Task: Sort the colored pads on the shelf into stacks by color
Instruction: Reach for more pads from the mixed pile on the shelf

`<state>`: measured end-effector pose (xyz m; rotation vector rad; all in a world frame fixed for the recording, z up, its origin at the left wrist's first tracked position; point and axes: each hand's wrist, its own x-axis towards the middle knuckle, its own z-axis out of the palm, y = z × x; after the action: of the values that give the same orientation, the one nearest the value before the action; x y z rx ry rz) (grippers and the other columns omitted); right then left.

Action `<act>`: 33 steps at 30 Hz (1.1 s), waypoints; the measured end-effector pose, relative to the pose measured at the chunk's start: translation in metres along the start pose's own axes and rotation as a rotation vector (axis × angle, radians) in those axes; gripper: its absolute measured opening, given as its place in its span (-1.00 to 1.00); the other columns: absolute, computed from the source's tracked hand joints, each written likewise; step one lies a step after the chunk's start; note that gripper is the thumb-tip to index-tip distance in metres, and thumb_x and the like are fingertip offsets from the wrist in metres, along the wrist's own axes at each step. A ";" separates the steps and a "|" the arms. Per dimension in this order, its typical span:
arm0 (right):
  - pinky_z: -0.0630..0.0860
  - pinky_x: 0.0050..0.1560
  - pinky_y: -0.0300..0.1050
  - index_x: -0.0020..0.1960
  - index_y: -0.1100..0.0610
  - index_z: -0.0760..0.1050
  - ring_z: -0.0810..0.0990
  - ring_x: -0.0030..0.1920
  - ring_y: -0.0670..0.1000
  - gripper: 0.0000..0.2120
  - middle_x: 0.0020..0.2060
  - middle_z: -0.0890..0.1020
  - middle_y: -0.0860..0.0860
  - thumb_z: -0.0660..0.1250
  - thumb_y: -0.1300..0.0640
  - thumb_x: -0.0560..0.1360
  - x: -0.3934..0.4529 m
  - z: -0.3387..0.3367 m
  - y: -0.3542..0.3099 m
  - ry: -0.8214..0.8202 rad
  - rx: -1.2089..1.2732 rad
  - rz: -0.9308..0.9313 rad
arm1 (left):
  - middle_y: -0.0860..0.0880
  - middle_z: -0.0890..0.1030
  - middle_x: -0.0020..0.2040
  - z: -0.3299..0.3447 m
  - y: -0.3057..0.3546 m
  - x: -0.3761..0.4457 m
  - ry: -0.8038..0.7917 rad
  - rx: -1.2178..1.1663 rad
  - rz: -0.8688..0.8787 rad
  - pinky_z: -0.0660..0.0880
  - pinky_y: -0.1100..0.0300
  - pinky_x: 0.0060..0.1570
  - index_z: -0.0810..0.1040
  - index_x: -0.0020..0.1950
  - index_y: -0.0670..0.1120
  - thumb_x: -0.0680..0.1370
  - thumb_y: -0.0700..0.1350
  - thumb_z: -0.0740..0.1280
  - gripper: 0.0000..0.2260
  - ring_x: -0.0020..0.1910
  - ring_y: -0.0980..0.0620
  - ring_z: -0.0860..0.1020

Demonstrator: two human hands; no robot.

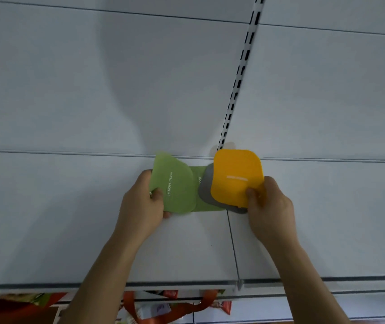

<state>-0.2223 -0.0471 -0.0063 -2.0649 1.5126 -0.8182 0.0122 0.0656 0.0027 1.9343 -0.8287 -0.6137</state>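
My left hand (pixel 145 202) pinches a green pad (pixel 175 183) with white lettering by its left edge, lifted slightly off the white shelf (pixel 69 218). Under it a second green pad (pixel 202 202) lies flat on the shelf. My right hand (pixel 268 202) pinches a yellow pad (pixel 236 176) at its lower right corner, thumb on top. A grey pad (pixel 206 188) lies beneath the yellow one, overlapping the flat green pad. All the pads sit close together near the shelf's back edge.
A slotted upright rail (pixel 240 73) runs up the white back panel above the pads. A seam (pixel 232 244) divides the shelf into two boards. Below the shelf's front edge, red and orange packaged goods (pixel 170 307) show.
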 end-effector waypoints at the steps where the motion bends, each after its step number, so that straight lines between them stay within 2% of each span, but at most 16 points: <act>1: 0.55 -0.30 0.07 0.06 0.03 0.40 0.58 -0.32 0.04 -0.96 -0.33 0.59 0.00 0.24 0.09 0.69 -0.007 -0.004 -0.002 0.019 0.044 0.000 | 0.03 0.67 0.06 0.001 0.002 -0.001 0.014 -0.018 0.003 0.45 0.44 -0.43 0.48 0.27 0.08 0.68 -0.24 0.21 -0.73 -0.41 0.02 0.71; 3: 0.58 -0.30 0.02 0.15 -0.06 0.42 0.65 -0.36 -0.04 -0.93 -0.35 0.63 -0.03 0.19 0.08 0.71 -0.021 -0.013 -0.005 0.027 0.147 0.053 | 0.05 0.66 0.08 0.002 0.007 -0.003 0.033 -0.080 0.019 0.51 0.40 -0.37 0.49 0.31 0.08 0.68 -0.25 0.22 -0.71 -0.41 -0.01 0.71; 4: 0.59 -0.31 0.00 0.19 -0.09 0.42 0.66 -0.36 -0.06 -0.88 -0.36 0.64 -0.02 0.17 0.08 0.72 -0.028 -0.019 -0.005 0.033 0.188 0.090 | 0.07 0.67 0.08 0.003 0.010 -0.006 0.027 -0.123 0.030 0.60 0.30 -0.28 0.50 0.30 0.08 0.68 -0.26 0.22 -0.70 -0.41 -0.02 0.71; 6: 0.60 -0.33 0.05 0.20 -0.10 0.44 0.65 -0.37 -0.05 -0.87 -0.37 0.62 -0.01 0.17 0.08 0.72 -0.043 -0.030 -0.003 0.073 0.231 0.149 | 0.14 0.67 0.04 0.008 0.016 -0.012 -0.015 -0.210 0.041 0.70 -0.05 -0.16 0.52 0.27 0.09 0.67 -0.28 0.23 -0.69 -0.37 -0.03 0.72; 8: 0.58 -0.37 0.06 0.14 -0.08 0.46 0.64 -0.38 -0.01 -0.90 -0.35 0.60 0.00 0.18 0.06 0.72 -0.060 -0.042 -0.001 0.129 0.254 0.199 | 0.16 0.65 0.02 0.020 0.023 -0.021 -0.080 -0.274 0.059 0.70 -0.16 -0.21 0.53 0.27 0.08 0.67 -0.29 0.24 -0.69 -0.31 0.01 0.72; 11: 0.53 -0.42 -0.01 0.08 -0.11 0.49 0.62 -0.42 0.00 -0.90 -0.35 0.60 -0.01 0.21 0.03 0.71 -0.084 -0.061 0.007 0.226 0.235 0.269 | 0.06 0.63 0.09 0.047 0.036 -0.038 -0.180 -0.352 0.066 0.71 -0.09 -0.29 0.53 0.32 0.06 0.68 -0.29 0.26 -0.69 -0.21 0.06 0.72; 13: 0.55 -0.43 0.02 0.10 -0.14 0.50 0.61 -0.44 0.01 -0.90 -0.34 0.62 -0.03 0.23 0.03 0.70 -0.098 -0.076 0.014 0.301 0.240 0.311 | 0.04 0.64 0.07 0.066 0.043 -0.052 -0.248 -0.374 0.075 0.71 -0.09 -0.30 0.54 0.29 0.06 0.68 -0.28 0.26 -0.71 -0.23 0.03 0.72; 16: 0.55 -0.46 -0.08 0.10 -0.18 0.50 0.62 -0.41 0.00 -0.85 -0.30 0.63 -0.10 0.25 0.08 0.70 -0.116 -0.100 0.030 0.400 0.264 0.370 | 0.02 0.66 0.06 0.093 0.054 -0.074 -0.341 -0.377 0.104 0.70 -0.07 -0.31 0.56 0.27 0.05 0.69 -0.29 0.25 -0.72 -0.22 0.01 0.71; 17: 0.55 -0.47 -0.04 0.09 -0.17 0.51 0.61 -0.42 0.01 -0.85 -0.31 0.63 -0.09 0.25 0.08 0.70 -0.122 -0.108 0.037 0.424 0.268 0.384 | 0.01 0.67 0.06 0.101 0.058 -0.081 -0.366 -0.370 0.111 0.70 -0.06 -0.31 0.56 0.26 0.05 0.69 -0.29 0.25 -0.72 -0.22 0.00 0.71; 20: 0.58 -0.41 0.08 0.08 -0.15 0.53 0.58 -0.43 0.02 -0.87 -0.34 0.60 -0.05 0.26 0.08 0.69 -0.138 -0.133 0.061 0.497 0.275 0.419 | 0.05 0.69 0.07 0.131 0.073 -0.101 -0.426 -0.331 0.128 0.71 -0.12 -0.26 0.56 0.23 0.09 0.70 -0.26 0.24 -0.73 -0.23 0.02 0.71; 24: 0.58 -0.39 -0.04 0.00 -0.19 0.54 0.59 -0.41 0.01 -0.84 -0.35 0.60 -0.06 0.30 0.06 0.68 -0.159 -0.175 0.108 0.613 0.304 0.459 | 0.11 0.69 0.03 0.181 0.104 -0.138 -0.490 -0.253 0.205 0.71 -0.14 -0.22 0.54 0.24 0.10 0.69 -0.23 0.23 -0.75 -0.26 0.04 0.72; 26: 0.61 -0.35 0.08 0.01 -0.19 0.54 0.61 -0.38 0.08 -0.86 -0.34 0.61 -0.04 0.31 0.05 0.67 -0.171 -0.201 0.138 0.635 0.300 0.464 | 0.12 0.69 0.03 0.213 0.119 -0.160 -0.482 -0.225 0.243 0.71 -0.09 -0.14 0.54 0.23 0.11 0.68 -0.19 0.26 -0.77 -0.17 0.11 0.71; 28: 0.62 -0.33 0.18 0.02 -0.20 0.55 0.60 -0.37 0.10 -0.88 -0.32 0.61 -0.03 0.30 0.02 0.67 -0.186 -0.231 0.172 0.644 0.300 0.472 | 0.14 0.69 0.04 0.251 0.136 -0.186 -0.487 -0.221 0.258 0.69 -0.17 -0.04 0.54 0.20 0.18 0.65 -0.13 0.30 -0.78 -0.04 0.07 0.71; 29: 0.62 -0.34 0.19 0.04 -0.21 0.55 0.60 -0.38 0.11 -0.89 -0.34 0.60 -0.01 0.30 0.00 0.67 -0.193 -0.245 0.190 0.657 0.305 0.478 | 0.14 0.69 0.02 0.269 0.144 -0.201 -0.506 -0.234 0.244 0.68 -0.24 -0.05 0.54 0.19 0.19 0.65 -0.13 0.30 -0.78 -0.03 0.00 0.71; 31: 0.60 -0.35 0.23 0.06 -0.25 0.55 0.60 -0.37 0.16 -0.90 -0.36 0.59 0.03 0.29 -0.05 0.66 -0.206 -0.276 0.224 0.685 0.304 0.491 | 0.12 0.70 -0.02 0.308 0.159 -0.230 -0.570 -0.259 0.221 0.69 -0.28 -0.18 0.54 0.19 0.14 0.68 -0.19 0.28 -0.78 -0.17 -0.05 0.74; 33: 0.59 -0.33 0.26 0.08 -0.27 0.55 0.61 -0.33 0.18 -0.90 -0.32 0.59 0.01 0.28 -0.07 0.67 -0.217 -0.305 0.253 0.693 0.292 0.497 | 0.04 0.71 0.01 0.341 0.177 -0.258 -0.626 -0.276 0.223 0.69 -0.19 -0.30 0.54 0.19 0.06 0.68 -0.24 0.27 -0.78 -0.27 -0.07 0.73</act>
<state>-0.6554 0.0811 0.0032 -1.1522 1.9809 -1.5151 -0.4469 0.0097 0.0242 1.3795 -1.2483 -1.1553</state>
